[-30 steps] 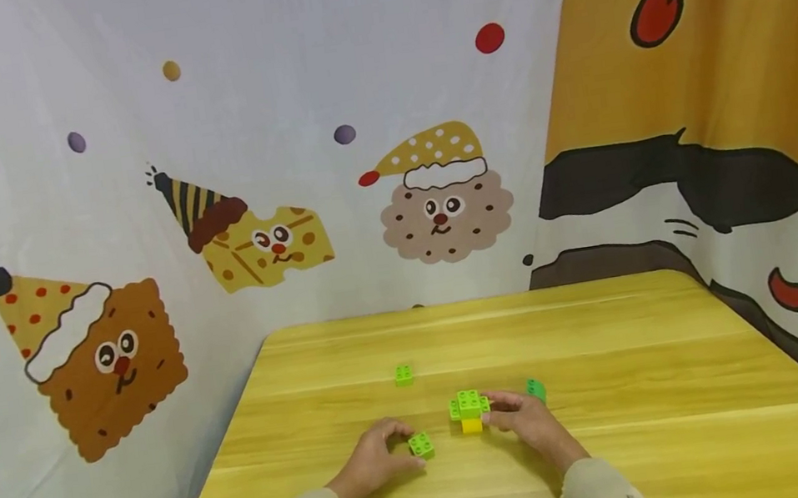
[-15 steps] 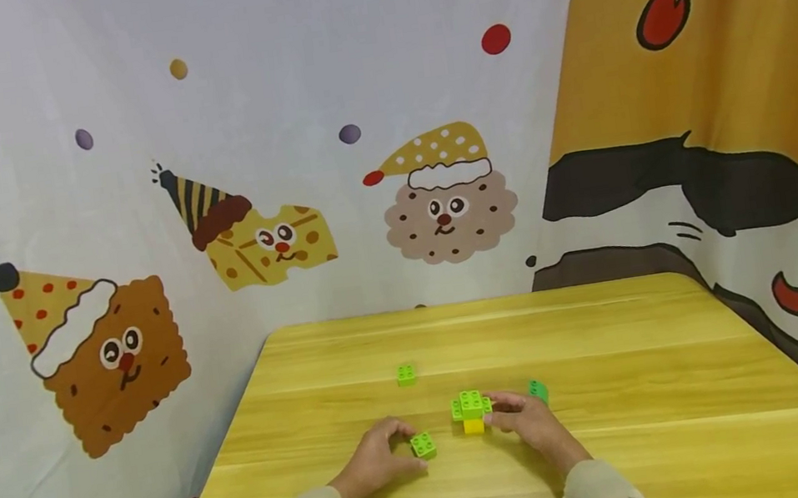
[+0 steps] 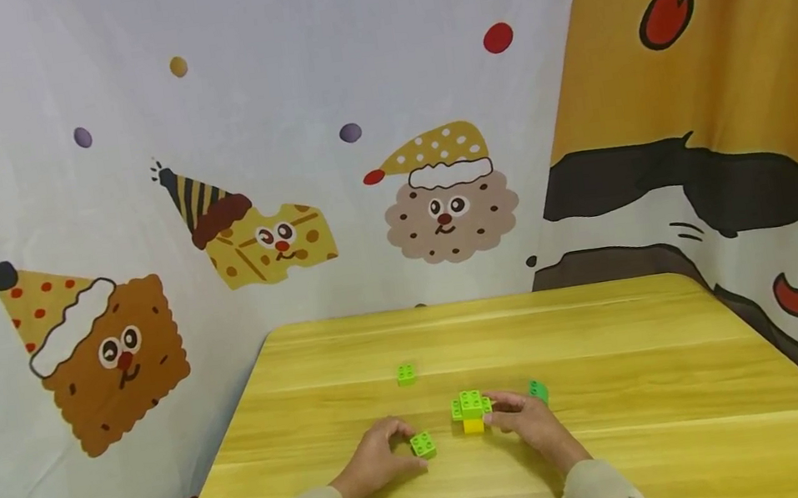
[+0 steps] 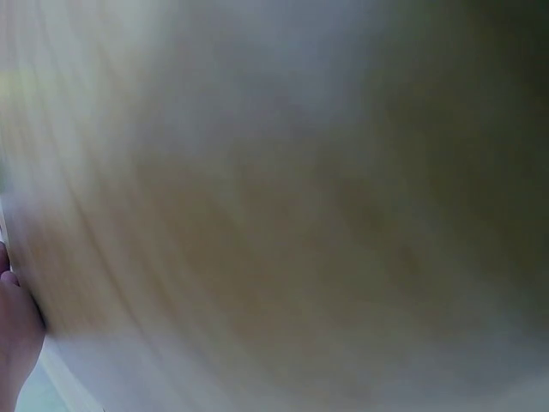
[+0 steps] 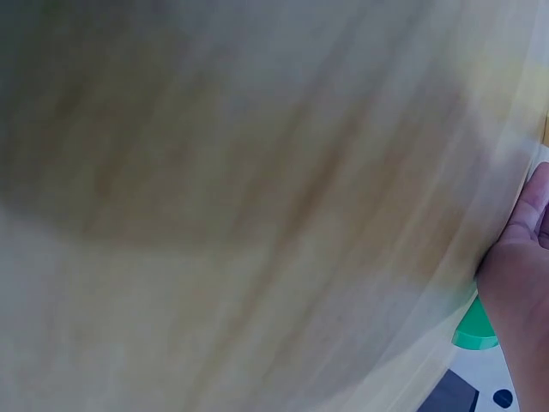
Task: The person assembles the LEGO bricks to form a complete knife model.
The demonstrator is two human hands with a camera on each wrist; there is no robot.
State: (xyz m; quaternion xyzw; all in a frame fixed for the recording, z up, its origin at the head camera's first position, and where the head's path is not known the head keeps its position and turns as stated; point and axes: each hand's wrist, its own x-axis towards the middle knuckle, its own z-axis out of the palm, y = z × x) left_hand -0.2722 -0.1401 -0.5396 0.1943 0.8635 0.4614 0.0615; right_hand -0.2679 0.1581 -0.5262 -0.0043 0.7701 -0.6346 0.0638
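On the yellow wooden table (image 3: 610,356) my left hand (image 3: 412,445) curls its thumb and fingers around a small light-green brick (image 3: 422,446). Just to the right, my right hand (image 3: 489,410) holds the side of a small stack: a light-green brick on a yellow brick (image 3: 470,409). A darker green piece (image 3: 537,390) lies just behind my right hand. Both wrist views are blurred wood seen from close up. The left wrist view has only a sliver of my left hand (image 4: 13,335) at its edge. The right wrist view catches my right hand (image 5: 523,283) and the dark green piece (image 5: 476,330).
Another light-green brick (image 3: 405,374) lies alone farther back, left of centre. A cartoon-printed cloth (image 3: 277,240) hangs close behind and along both sides of the table. Bare tabletop stretches to the right and towards the back edge.
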